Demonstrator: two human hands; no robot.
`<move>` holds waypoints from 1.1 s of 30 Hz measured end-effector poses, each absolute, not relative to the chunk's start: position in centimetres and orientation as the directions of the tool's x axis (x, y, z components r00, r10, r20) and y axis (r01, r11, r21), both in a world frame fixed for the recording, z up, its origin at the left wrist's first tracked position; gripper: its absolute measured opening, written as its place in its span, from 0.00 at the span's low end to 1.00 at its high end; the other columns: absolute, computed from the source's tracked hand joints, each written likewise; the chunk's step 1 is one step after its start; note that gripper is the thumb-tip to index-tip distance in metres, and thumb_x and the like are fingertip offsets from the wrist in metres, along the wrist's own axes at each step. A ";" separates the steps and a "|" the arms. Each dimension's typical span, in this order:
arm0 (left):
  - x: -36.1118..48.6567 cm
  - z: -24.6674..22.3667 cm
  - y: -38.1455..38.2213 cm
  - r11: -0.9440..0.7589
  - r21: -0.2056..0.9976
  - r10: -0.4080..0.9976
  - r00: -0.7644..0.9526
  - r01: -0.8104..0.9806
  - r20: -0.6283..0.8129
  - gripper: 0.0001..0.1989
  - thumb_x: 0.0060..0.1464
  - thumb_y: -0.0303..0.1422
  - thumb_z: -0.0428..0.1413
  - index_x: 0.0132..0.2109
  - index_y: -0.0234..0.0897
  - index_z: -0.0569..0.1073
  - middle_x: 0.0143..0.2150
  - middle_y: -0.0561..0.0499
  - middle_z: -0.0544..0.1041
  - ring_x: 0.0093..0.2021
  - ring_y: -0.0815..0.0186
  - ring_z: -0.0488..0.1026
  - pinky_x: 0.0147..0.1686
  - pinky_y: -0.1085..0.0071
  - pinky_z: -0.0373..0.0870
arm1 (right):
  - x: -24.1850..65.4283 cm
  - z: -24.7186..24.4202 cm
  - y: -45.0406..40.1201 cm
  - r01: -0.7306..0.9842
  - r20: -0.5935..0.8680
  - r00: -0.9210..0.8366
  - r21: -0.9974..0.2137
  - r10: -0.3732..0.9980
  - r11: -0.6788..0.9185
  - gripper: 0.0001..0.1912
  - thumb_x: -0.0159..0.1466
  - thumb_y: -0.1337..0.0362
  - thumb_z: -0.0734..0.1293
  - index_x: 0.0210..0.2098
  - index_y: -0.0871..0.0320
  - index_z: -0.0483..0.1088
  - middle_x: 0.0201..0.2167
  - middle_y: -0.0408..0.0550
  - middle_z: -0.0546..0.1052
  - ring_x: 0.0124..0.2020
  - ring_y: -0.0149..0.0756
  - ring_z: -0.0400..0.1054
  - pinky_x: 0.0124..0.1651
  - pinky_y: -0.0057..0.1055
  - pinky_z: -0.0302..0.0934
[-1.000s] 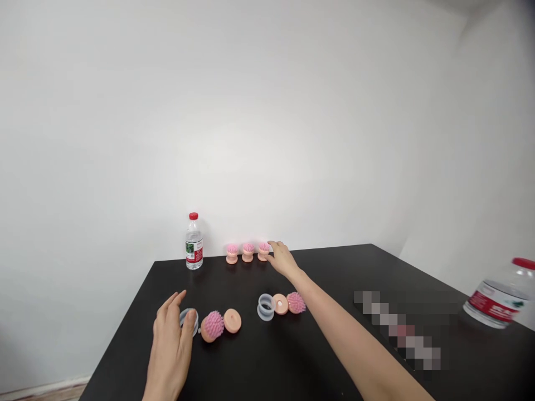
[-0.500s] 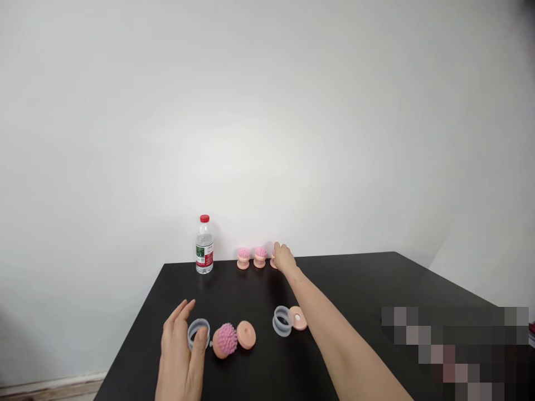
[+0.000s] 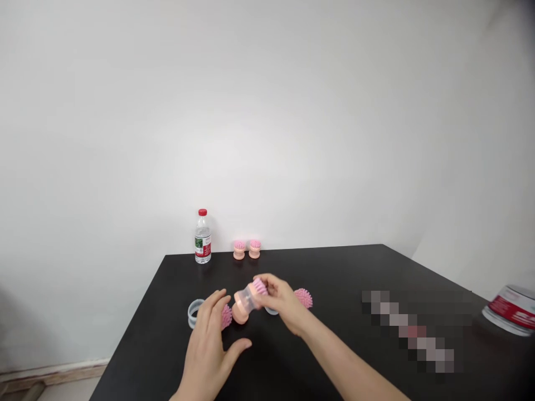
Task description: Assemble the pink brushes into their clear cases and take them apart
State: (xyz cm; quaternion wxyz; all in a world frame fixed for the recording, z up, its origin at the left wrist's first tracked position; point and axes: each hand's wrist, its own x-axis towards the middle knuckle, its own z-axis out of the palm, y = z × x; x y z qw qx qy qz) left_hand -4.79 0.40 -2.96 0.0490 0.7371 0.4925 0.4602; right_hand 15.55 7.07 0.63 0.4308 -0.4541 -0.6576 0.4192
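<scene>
My right hand (image 3: 284, 305) grips a small scrub brush (image 3: 246, 299) with pink bristles, a clear middle and a peach base. The brush is tilted above the table, bristle end up and right. My left hand (image 3: 207, 348) is open just left of it, fingers spread, thumb toward the brush. Behind my left fingers lie a clear ring (image 3: 191, 320) and a pink bristled head (image 3: 227, 317), both partly covered. Another clear ring (image 3: 271, 311) and a second pink bristled head (image 3: 304, 297) show around my right hand, which hides part of each.
Two whole scrub brushes, one on the left (image 3: 239, 250) and one on the right (image 3: 254, 249), stand at the back edge of the black table (image 3: 334, 278). A red-capped water bottle (image 3: 203, 242) is left of them. A red-and-white labelled object (image 3: 512, 309) sits at the far right.
My right hand has come back from the rear row with one scrub brush, leaving two there. My left hand has moved a little right, its thumb spread wider. The view has shifted slightly.
</scene>
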 end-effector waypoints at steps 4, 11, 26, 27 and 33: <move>-4.4 -3.5 0.3 -0.523 0.540 0.801 0.164 0.659 0.575 0.24 0.52 0.36 0.64 0.54 0.41 0.67 0.50 0.42 0.78 0.51 0.49 0.77 0.47 0.51 0.76 | 13.6 -1.2 2.6 -0.186 0.153 -0.346 -0.978 0.926 0.092 0.23 0.52 0.59 0.77 0.45 0.56 0.72 0.39 0.46 0.75 0.42 0.40 0.71 0.46 0.36 0.66; -4.6 -3.6 0.4 -0.609 0.485 0.738 0.226 0.628 0.636 0.13 0.57 0.36 0.60 0.49 0.44 0.70 0.51 0.44 0.77 0.51 0.54 0.77 0.47 0.58 0.76 | 13.5 -1.9 2.1 -0.250 0.216 -0.413 -0.961 0.885 0.118 0.23 0.52 0.53 0.78 0.42 0.55 0.72 0.38 0.44 0.72 0.38 0.37 0.68 0.41 0.32 0.63; -3.7 -2.1 0.2 -0.473 0.667 0.871 0.190 0.575 0.453 0.16 0.46 0.38 0.68 0.41 0.41 0.73 0.43 0.47 0.76 0.46 0.52 0.76 0.42 0.59 0.74 | 15.1 -2.1 1.9 0.110 0.253 -0.386 -0.942 0.887 0.317 0.17 0.55 0.65 0.74 0.44 0.54 0.73 0.38 0.44 0.75 0.39 0.40 0.71 0.43 0.36 0.66; -3.8 -2.2 0.3 -0.482 0.670 0.866 0.192 0.565 0.461 0.16 0.46 0.38 0.67 0.41 0.42 0.74 0.46 0.46 0.76 0.48 0.52 0.75 0.44 0.58 0.74 | 15.2 -2.0 1.9 0.113 0.258 -0.391 -0.939 0.883 0.325 0.16 0.55 0.67 0.74 0.43 0.54 0.73 0.39 0.44 0.75 0.39 0.40 0.71 0.43 0.35 0.66; -3.8 -2.0 0.3 -0.470 0.693 0.876 0.192 0.546 0.443 0.17 0.46 0.39 0.68 0.41 0.41 0.74 0.50 0.43 0.73 0.50 0.51 0.75 0.46 0.55 0.74 | 15.3 -1.7 1.6 -0.012 0.274 -0.431 -0.955 0.860 0.298 0.33 0.51 0.66 0.77 0.54 0.50 0.68 0.52 0.47 0.72 0.51 0.45 0.69 0.50 0.37 0.65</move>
